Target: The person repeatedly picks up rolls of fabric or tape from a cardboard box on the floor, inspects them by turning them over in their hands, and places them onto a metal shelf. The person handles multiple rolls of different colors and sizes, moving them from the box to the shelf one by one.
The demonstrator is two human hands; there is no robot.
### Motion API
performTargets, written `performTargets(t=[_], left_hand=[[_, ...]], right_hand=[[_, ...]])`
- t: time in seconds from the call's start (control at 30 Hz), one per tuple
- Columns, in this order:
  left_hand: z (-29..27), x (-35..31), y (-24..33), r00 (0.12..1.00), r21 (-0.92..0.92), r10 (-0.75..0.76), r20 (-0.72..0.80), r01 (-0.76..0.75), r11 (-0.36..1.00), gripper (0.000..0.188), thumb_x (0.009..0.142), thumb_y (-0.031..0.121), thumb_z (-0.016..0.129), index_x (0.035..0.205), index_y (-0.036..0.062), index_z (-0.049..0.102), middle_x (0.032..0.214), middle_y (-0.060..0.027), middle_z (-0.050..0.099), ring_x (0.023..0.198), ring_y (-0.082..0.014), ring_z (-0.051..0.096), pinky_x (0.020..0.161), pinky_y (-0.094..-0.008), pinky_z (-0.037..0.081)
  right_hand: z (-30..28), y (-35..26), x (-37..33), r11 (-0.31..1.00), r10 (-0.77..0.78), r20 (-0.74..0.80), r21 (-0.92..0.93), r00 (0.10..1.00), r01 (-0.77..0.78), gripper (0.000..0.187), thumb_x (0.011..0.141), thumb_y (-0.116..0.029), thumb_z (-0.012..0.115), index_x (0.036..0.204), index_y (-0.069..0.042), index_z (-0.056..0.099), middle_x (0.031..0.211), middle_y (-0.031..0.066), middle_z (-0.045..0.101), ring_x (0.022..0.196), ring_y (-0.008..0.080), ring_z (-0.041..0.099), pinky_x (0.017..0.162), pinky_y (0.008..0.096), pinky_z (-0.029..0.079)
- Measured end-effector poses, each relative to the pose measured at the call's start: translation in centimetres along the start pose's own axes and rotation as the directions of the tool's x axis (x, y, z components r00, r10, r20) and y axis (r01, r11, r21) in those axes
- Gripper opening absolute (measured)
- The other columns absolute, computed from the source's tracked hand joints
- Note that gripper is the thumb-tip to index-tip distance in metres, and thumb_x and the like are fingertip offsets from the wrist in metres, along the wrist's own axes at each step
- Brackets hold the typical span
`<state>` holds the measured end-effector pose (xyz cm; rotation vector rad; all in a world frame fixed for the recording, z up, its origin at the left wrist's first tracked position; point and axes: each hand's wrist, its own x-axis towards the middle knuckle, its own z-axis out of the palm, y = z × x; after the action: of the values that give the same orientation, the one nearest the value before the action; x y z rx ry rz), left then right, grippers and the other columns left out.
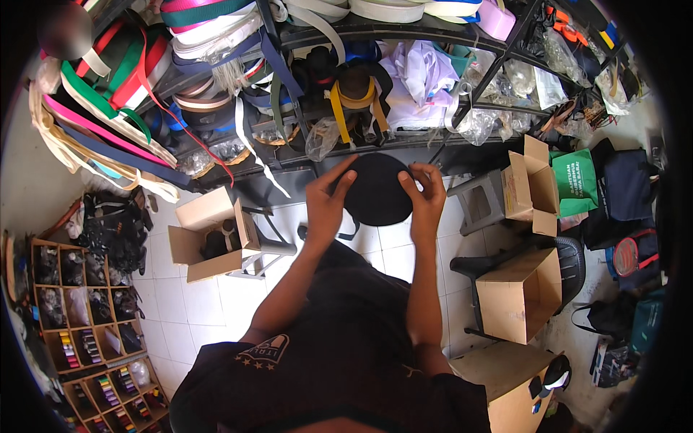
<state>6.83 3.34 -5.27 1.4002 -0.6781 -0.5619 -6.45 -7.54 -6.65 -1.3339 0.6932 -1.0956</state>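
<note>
Between my two hands, in front of my body, is a flat, round black piece (pixel 379 189); I cannot make out its exact kind. My left hand (pixel 326 202) grips its left edge, thumb lying on the face. On the opposite edge my right hand (pixel 427 196) pinches it, with the thumb on the near face and the fingers behind. A thin dark strap (pixel 350 234) shows just below it; whether the two are joined is not visible.
Ahead stands a black shelf rack (pixel 404 32) with rolled webbing and bags. An open carton (pixel 209 234) with dark items is at left, near a compartment shelf (pixel 79 303). To the right are a grey stool (pixel 478 206), another carton (pixel 530 184) and a box (pixel 518 296) on a black chair.
</note>
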Motion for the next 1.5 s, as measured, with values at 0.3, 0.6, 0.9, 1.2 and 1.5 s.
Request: performTargets(t=[0.3, 0.6, 0.9, 1.2, 1.5], left_hand=[[-0.4, -0.3, -0.6, 0.997, 0.178, 0.036, 0.07, -0.048, 0.983, 0.032, 0.096, 0.019, 0.064, 0.123, 0.0024, 0.067, 0.11, -0.0144, 0.073, 0.098, -0.0153, 0.067, 0.088, -0.0279, 0.05], [-2.3, 0.4, 0.4, 0.977, 0.203, 0.061, 0.205, -0.104, 0.974, 0.028, 0.101, 0.012, 0.054, 0.125, 0.0053, 0.066, 0.113, -0.0123, 0.071, 0.101, -0.0158, 0.067, 0.09, -0.0283, 0.05], [-2.5, 0.0, 0.8, 0.962, 0.303, 0.059, 0.266, -0.141, 0.943, 0.034, 0.104, 0.009, 0.047, 0.136, 0.0065, 0.057, 0.122, -0.0137, 0.067, 0.109, -0.019, 0.064, 0.095, -0.0308, 0.048], [0.3, -1.1, -0.6, 0.994, 0.028, 0.097, 0.047, -0.099, 0.995, 0.036, 0.104, 0.02, 0.051, 0.134, 0.0004, 0.056, 0.117, -0.016, 0.067, 0.104, -0.0158, 0.061, 0.089, -0.0281, 0.047], [-1.4, -0.4, -0.3, 0.985, 0.032, -0.042, 0.169, 0.037, 0.999, 0.037, 0.105, 0.017, 0.047, 0.139, 0.0024, 0.053, 0.117, -0.0115, 0.066, 0.103, -0.0152, 0.066, 0.088, -0.0276, 0.051]], right_hand=[[1.6, -1.7, -0.3, 0.993, 0.037, -0.037, -0.113, 0.999, -0.041, 0.029, 0.085, -0.014, 0.077, 0.111, -0.002, 0.074, 0.1, 0.0103, 0.073, 0.091, 0.0155, 0.066, 0.085, 0.0265, 0.05], [1.7, -2.0, -0.6, 0.997, 0.046, -0.029, -0.061, 0.999, -0.048, 0.03, 0.084, -0.013, 0.078, 0.111, -0.001, 0.073, 0.099, 0.0091, 0.073, 0.089, 0.0138, 0.066, 0.084, 0.0254, 0.05], [1.5, -1.4, -0.3, 0.998, 0.039, -0.087, -0.037, 0.995, -0.042, 0.03, 0.085, -0.014, 0.078, 0.111, 0.0, 0.073, 0.099, 0.0093, 0.073, 0.089, 0.0139, 0.066, 0.084, 0.0257, 0.05], [4.8, 0.0, -2.1, 0.973, -0.212, -0.403, -0.169, 0.89, 0.156, 0.031, 0.092, -0.019, 0.072, 0.115, 0.001, 0.069, 0.11, 0.011, 0.069, 0.098, 0.0174, 0.064, 0.089, 0.03, 0.051], [3.7, 0.1, -1.6, 0.984, -0.142, -0.387, -0.153, 0.911, 0.088, 0.031, 0.093, -0.02, 0.07, 0.115, 0.001, 0.068, 0.109, 0.0098, 0.068, 0.098, 0.0159, 0.062, 0.091, 0.0292, 0.047]])
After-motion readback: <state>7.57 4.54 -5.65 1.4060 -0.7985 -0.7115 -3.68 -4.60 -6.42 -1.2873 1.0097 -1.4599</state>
